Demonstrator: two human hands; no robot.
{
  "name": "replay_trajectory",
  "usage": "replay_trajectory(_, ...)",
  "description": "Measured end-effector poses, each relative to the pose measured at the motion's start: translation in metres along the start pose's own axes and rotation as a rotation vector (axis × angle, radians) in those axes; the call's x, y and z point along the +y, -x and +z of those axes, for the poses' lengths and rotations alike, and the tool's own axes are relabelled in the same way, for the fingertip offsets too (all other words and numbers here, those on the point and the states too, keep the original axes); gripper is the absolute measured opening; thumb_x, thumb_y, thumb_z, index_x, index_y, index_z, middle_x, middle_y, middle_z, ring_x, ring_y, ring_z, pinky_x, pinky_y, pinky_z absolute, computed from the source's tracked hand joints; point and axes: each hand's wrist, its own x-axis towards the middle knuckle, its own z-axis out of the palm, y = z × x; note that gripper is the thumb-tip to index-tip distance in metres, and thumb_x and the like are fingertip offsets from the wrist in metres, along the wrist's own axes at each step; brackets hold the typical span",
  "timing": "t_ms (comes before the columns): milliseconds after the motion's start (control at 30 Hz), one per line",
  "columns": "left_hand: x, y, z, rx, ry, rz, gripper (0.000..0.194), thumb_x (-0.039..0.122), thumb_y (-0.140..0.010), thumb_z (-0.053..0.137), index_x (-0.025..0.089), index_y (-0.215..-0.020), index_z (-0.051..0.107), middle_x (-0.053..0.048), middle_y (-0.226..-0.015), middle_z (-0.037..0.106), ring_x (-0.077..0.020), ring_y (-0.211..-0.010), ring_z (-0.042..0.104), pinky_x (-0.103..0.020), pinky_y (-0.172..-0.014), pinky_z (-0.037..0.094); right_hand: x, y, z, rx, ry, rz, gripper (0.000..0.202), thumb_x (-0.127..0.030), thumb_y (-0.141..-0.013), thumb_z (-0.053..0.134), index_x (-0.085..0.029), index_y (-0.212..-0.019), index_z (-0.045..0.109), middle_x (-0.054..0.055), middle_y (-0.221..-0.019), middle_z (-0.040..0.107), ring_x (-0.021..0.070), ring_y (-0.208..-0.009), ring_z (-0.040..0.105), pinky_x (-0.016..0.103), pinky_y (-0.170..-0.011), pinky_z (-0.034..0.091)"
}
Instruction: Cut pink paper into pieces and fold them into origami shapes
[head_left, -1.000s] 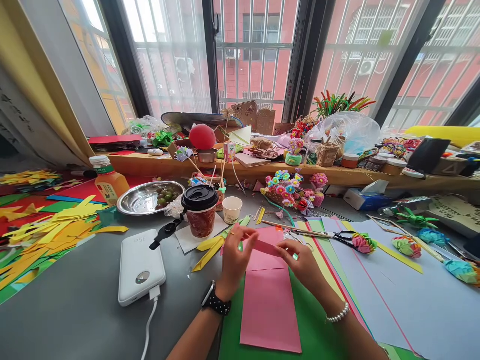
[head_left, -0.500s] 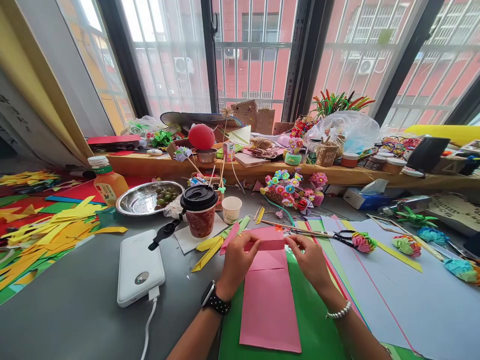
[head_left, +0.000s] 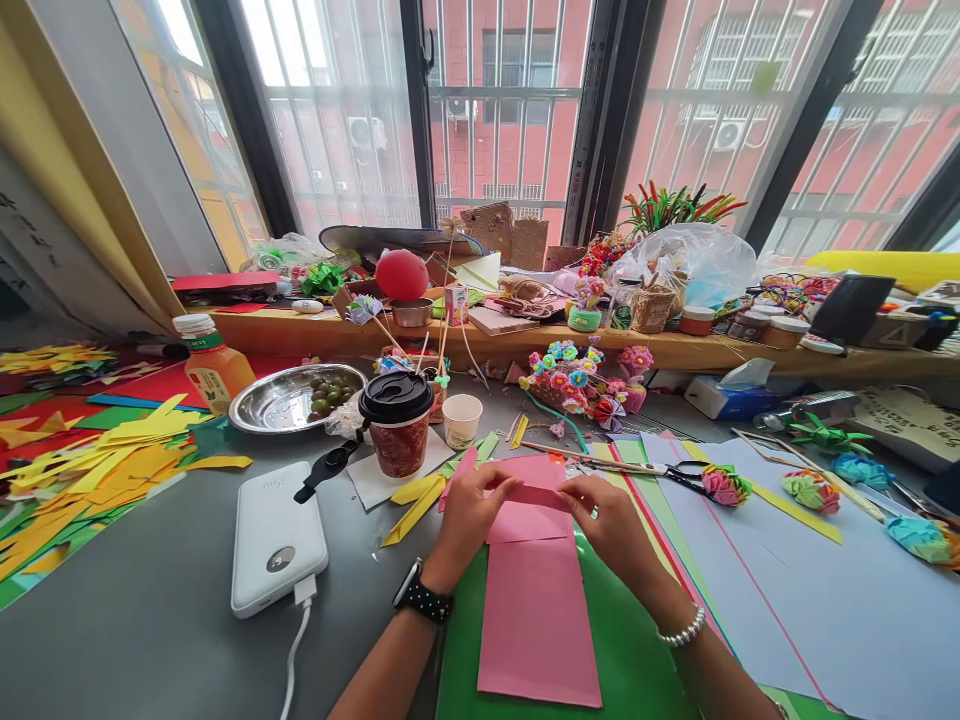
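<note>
Between my two hands a narrow folded strip of pink paper (head_left: 538, 495) is stretched sideways. My left hand (head_left: 471, 515) pinches its left end between thumb and fingers, a dark watch on that wrist. At the other end my right hand (head_left: 606, 515) pinches the strip, with a beaded bracelet on the wrist. Below lie pink paper sheets (head_left: 537, 620), one long and one shorter piece above it, on a green glossy board (head_left: 630, 640). Folded yellow paper strips (head_left: 416, 508) rest left of my left hand. Scissors (head_left: 686, 478) lie beyond my right hand.
A lidded coffee cup (head_left: 397, 440), a paper cup (head_left: 462, 420) and a white power bank (head_left: 279, 540) with a cable stand to the left. Cut yellow paper (head_left: 127, 480) covers the far left. On the right are white sheets (head_left: 810, 600) and folded paper flowers (head_left: 726, 485).
My right hand has slid left along the strip, nearer my left hand, and its fingers have curled more. My left hand has shifted only slightly.
</note>
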Motion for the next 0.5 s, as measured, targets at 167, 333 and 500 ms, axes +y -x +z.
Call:
replay_trajectory(167,-0.005,-0.002,-0.004,0.194,-0.079,0.025,0.021,0.033,-0.078,0.045,0.017,-0.071,0.058,-0.001,-0.069,0.062,-0.0153,-0.068,0.057,-0.027,-0.066,0.043,0.008,-0.001,-0.004,0.083,0.053,-0.003,0.015,-0.021,-0.078,0.046,-0.019,-0.074,0.060,0.004,-0.075,0.064,0.0185,-0.070,0.056,0.029,-0.063,0.043)
replay_trajectory(333,-0.001,0.002,0.004,0.086,-0.318,0.337,0.020,0.026,-0.075,0.052,0.022,-0.093,0.058,-0.004,-0.092,0.061,-0.0186,-0.090,0.052,-0.036,-0.082,0.038,0.006,-0.001,-0.002,0.070,0.133,-0.138,0.013,-0.016,-0.077,0.048,-0.018,-0.076,0.060,0.005,-0.073,0.063,0.0187,-0.070,0.055,0.029,-0.063,0.042)
replay_trajectory(500,-0.002,0.005,0.011,-0.021,-0.368,0.398,0.013,0.020,-0.075,0.052,0.023,-0.081,0.063,-0.003,-0.090,0.061,-0.0186,-0.087,0.052,-0.034,-0.074,0.042,0.005,-0.001,0.000,0.062,0.216,-0.276,0.014,-0.015,-0.078,0.048,-0.017,-0.074,0.061,0.005,-0.069,0.062,0.0178,-0.068,0.053,0.027,-0.061,0.040)
